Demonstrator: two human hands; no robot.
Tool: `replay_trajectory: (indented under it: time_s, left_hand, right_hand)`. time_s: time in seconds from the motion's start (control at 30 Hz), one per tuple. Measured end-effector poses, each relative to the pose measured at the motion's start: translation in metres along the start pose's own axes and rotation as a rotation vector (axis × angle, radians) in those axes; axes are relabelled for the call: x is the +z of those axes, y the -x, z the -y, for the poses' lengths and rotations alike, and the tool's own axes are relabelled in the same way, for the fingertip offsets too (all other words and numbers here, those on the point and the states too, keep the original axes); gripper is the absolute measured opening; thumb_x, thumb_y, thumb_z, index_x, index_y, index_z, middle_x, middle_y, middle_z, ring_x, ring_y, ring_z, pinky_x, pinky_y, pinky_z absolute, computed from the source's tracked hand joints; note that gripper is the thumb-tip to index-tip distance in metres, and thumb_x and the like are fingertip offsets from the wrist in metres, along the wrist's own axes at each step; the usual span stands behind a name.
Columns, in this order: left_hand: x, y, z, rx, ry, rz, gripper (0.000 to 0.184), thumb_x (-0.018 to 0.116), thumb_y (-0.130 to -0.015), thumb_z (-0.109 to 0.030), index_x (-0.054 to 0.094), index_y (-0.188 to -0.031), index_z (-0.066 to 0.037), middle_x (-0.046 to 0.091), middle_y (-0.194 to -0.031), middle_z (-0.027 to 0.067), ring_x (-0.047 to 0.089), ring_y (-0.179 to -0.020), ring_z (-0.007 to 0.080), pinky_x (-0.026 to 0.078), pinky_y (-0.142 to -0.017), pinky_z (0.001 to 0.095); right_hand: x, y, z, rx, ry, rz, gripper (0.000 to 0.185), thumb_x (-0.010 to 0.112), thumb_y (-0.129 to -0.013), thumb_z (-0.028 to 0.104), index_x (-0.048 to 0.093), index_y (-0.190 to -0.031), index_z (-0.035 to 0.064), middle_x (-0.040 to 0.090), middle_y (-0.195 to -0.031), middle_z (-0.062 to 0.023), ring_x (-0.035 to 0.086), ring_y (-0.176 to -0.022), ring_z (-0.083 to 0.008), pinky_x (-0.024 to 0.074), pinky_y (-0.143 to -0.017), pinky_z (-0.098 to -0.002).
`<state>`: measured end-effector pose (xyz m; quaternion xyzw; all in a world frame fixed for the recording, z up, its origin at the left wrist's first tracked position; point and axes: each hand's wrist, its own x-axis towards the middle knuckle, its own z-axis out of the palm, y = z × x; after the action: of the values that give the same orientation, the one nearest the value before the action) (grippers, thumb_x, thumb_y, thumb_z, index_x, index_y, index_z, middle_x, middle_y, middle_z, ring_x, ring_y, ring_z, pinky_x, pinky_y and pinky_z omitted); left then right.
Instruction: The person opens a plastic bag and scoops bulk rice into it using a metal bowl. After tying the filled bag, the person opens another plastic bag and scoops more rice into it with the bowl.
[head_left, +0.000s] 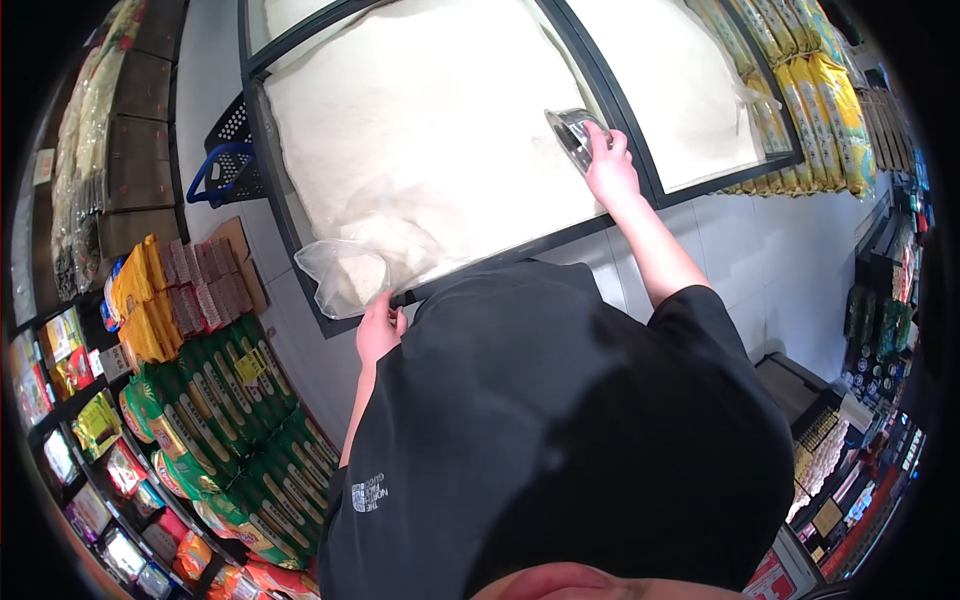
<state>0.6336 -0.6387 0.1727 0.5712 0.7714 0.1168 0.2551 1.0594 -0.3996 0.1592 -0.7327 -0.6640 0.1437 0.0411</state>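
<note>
A black-framed bin (470,258) in front of me holds a broad bed of pale, fine loose goods (420,110), rice or flour; which, I cannot tell. My right hand (612,165) grips the rim of a shiny metal bowl (570,138), tilted on its side by the bin's right divider. At the near left corner, my left hand (380,328) pinches the edge of a clear plastic bag (335,268). Some of the pale goods show inside or through the bag, which lies crumpled over the bin's frame.
A second compartment (690,110) of pale goods adjoins on the right, with yellow packs (825,120) beyond it. A black basket with a blue handle (215,175) stands left of the bin. Shelves of green packs (235,410) and orange packs (150,300) line my left side.
</note>
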Motion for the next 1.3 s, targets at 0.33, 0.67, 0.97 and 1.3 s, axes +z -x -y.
replay_trajectory:
  time_s: [0.33, 0.67, 0.97, 1.3]
  left_hand:
    - [0.027, -0.053, -0.028, 0.571, -0.695, -0.123, 0.064, 0.059, -0.085, -0.009, 0.055, -0.146, -0.03, 0.049, -0.152, 0.0104, 0.054, -0.116, 0.0304, 0.044, -0.094, 0.0443]
    - [0.044, -0.107, -0.022, 0.543, -0.85, 0.018, 0.025, 0.061, -0.083, -0.017, 0.073, -0.104, -0.018, 0.06, -0.096, 0.0059, 0.056, -0.097, 0.0258, 0.043, -0.087, 0.042]
    - [0.0, -0.127, -0.018, 0.441, -0.711, -0.171, 0.018, 0.067, -0.083, -0.022, 0.068, -0.1, -0.016, 0.063, -0.092, 0.0082, 0.062, -0.094, 0.0287, 0.047, -0.085, 0.0463]
    - [0.033, -0.136, -0.025, 0.419, -0.819, 0.08, 0.016, 0.061, -0.087, -0.018, 0.071, -0.099, -0.017, 0.067, -0.091, 0.0052, 0.065, -0.09, 0.0263, 0.048, -0.084, 0.0446]
  right_hand:
    - [-0.03, -0.001, -0.004, -0.48, -0.106, 0.108, 0.077, 0.059, -0.083, -0.006, 0.043, -0.149, 0.0304, 0.043, -0.149, -0.0157, 0.061, -0.122, -0.0373, 0.0577, -0.096, -0.0444]
    - [-0.023, 0.009, -0.006, -0.631, -0.131, 0.146, 0.075, 0.058, -0.081, -0.007, 0.048, -0.146, 0.0283, 0.047, -0.149, -0.0116, 0.057, -0.129, -0.0343, 0.0563, -0.101, -0.0424]
    - [-0.015, -0.004, -0.03, -0.565, -0.081, 0.109, 0.06, 0.054, -0.093, 0.001, 0.052, -0.146, 0.0291, 0.052, -0.148, -0.0101, 0.058, -0.131, -0.0321, 0.0532, -0.105, -0.0418]
    - [-0.017, -0.02, -0.039, -0.506, -0.037, 0.067, 0.06, 0.051, -0.092, -0.001, 0.052, -0.145, 0.0282, 0.052, -0.147, -0.0149, 0.058, -0.13, -0.0356, 0.0529, -0.104, -0.0431]
